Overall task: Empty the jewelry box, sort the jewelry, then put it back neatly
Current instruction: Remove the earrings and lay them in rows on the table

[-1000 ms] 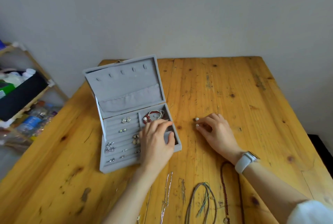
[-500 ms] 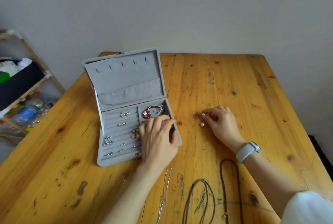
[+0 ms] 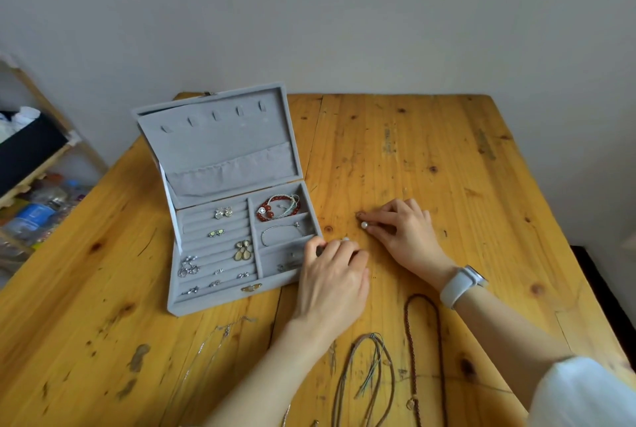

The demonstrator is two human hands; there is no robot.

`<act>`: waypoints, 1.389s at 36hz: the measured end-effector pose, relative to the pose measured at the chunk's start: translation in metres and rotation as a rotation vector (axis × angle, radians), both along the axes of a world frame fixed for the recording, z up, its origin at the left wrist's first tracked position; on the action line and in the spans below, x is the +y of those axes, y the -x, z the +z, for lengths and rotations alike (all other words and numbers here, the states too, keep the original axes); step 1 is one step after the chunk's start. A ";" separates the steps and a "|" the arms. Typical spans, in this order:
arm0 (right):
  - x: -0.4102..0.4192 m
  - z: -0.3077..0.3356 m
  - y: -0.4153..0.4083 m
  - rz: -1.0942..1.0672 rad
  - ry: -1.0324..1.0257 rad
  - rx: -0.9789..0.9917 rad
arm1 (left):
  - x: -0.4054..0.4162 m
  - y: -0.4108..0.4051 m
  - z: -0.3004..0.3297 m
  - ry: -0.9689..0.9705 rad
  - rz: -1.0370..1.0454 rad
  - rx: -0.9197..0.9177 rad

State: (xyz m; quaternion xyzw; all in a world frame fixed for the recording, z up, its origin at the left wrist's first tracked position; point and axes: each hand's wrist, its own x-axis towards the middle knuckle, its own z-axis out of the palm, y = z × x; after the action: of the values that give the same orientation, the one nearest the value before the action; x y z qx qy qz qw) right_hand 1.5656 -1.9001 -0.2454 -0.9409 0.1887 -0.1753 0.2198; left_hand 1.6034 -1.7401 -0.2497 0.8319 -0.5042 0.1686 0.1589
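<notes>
The grey velvet jewelry box [image 3: 206, 302] stands open on the left of the wooden table [image 3: 464, 165]. Its ring rolls hold several earrings [image 3: 243, 250]. A red bead bracelet [image 3: 272, 211] and a thin silver chain [image 3: 279, 230] lie in its right compartments. My left hand [image 3: 332, 277] is at the box's front right corner, fingers curled, thumb and forefinger pinched on something too small to identify. My right hand [image 3: 404, 230] pinches a pearl earring [image 3: 364, 225] against the table. A second white pearl [image 3: 345, 239] peeks out beyond my left knuckles.
Three necklaces lie along the near edge: a thin silver chain [image 3: 220, 340], a green-brown cord [image 3: 375, 364] and a red-brown braided cord [image 3: 423, 333]. A wooden shelf [image 3: 41, 151] with a black bin and bottles stands beside the table's left edge. A white watch [image 3: 461, 285] is on my right wrist.
My left hand has come out of the box's lower right compartment and moved right to the box corner. My right hand stays by the pearls. The camera has tilted up slightly.
</notes>
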 end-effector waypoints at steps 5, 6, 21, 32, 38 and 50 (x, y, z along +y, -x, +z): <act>0.006 0.000 0.001 0.037 0.013 0.001 | 0.001 -0.001 -0.001 -0.007 0.006 0.005; 0.007 0.000 0.001 0.040 0.016 0.003 | 0.001 -0.001 -0.001 -0.012 0.009 0.007; 0.009 0.003 0.012 0.059 -0.001 0.019 | 0.011 -0.005 0.003 -0.008 -0.055 0.073; 0.027 0.005 0.021 0.043 0.033 0.048 | 0.045 -0.008 0.008 0.134 -0.046 0.127; 0.037 0.012 0.016 0.058 -0.038 -0.040 | 0.061 -0.016 0.014 0.216 -0.025 0.116; 0.098 0.051 -0.079 0.288 0.008 -0.149 | 0.117 -0.082 0.031 0.200 0.456 0.132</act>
State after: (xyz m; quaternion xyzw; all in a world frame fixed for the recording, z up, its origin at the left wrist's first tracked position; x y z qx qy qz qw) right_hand 1.6447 -1.8018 -0.1944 -0.9435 0.0346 -0.2120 0.2522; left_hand 1.6851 -1.6234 -0.2185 0.9133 -0.2731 0.1946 0.2310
